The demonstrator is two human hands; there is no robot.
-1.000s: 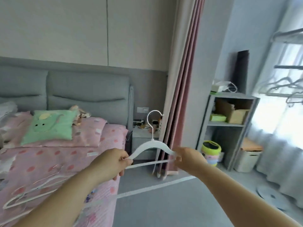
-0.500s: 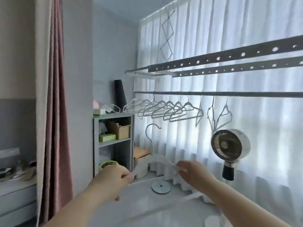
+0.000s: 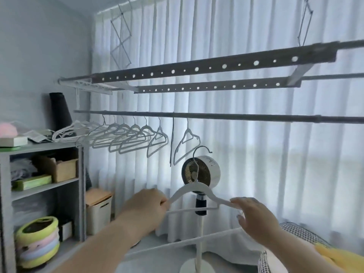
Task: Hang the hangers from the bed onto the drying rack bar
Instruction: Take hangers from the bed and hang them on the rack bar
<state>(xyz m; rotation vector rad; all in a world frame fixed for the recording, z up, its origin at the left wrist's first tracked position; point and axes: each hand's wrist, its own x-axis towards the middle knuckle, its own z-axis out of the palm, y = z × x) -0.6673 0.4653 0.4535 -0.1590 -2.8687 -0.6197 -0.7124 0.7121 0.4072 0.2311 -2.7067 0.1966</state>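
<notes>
I hold a white hanger (image 3: 194,191) upright by both ends, its metal hook pointing up in front of the fan. My left hand (image 3: 145,205) grips the left end. My right hand (image 3: 252,215) pinches the right shoulder with fingers partly spread. The dark drying rack bar (image 3: 246,116) runs across the view above the hanger, well over the hook. Several white hangers (image 3: 136,137) hang on the bar's left part. The bed is out of view.
A standing fan (image 3: 201,171) on a white pole rises right behind the hanger. Two perforated rack rails (image 3: 216,66) sit higher up. A grey shelf unit (image 3: 43,186) with boxes stands at left, a white bin (image 3: 98,211) beside it. Sheer curtains (image 3: 275,154) cover the window.
The view has swung from the bed to the window and rack. Both hands have carried the hanger closer to the bar, now in front of the fan.
</notes>
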